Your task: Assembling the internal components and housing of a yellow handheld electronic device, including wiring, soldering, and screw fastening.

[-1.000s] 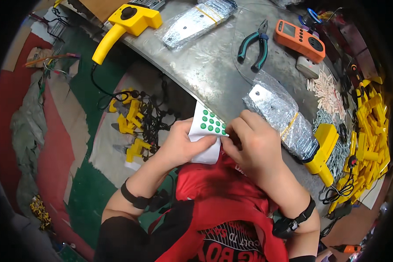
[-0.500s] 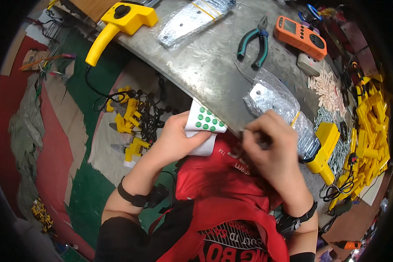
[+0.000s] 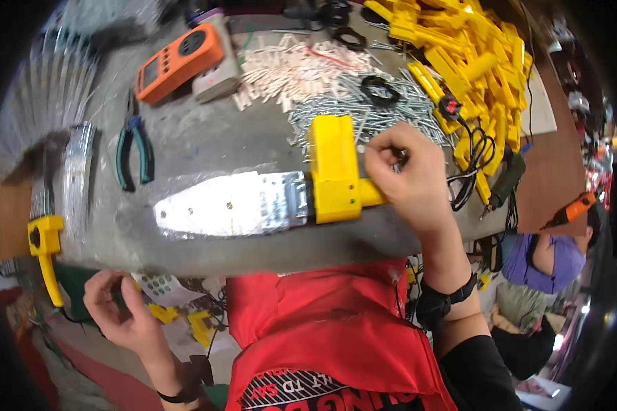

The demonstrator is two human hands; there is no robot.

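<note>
Right hand (image 3: 411, 171) pinched beside yellow tool (image 3: 336, 171), contents unclear | left hand (image 3: 120, 308) loosely opened near dotted sheet (image 3: 164, 290) | tool best kept steady

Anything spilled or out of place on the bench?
No obvious damage. Beyond the yellow-handled tool, silver screws lie in a loose heap running into pale sticks, a black coil on top; looks spilled, though possibly deliberate.

White glare on the silvery plate (image 3: 209, 204), blackened corners.
</note>
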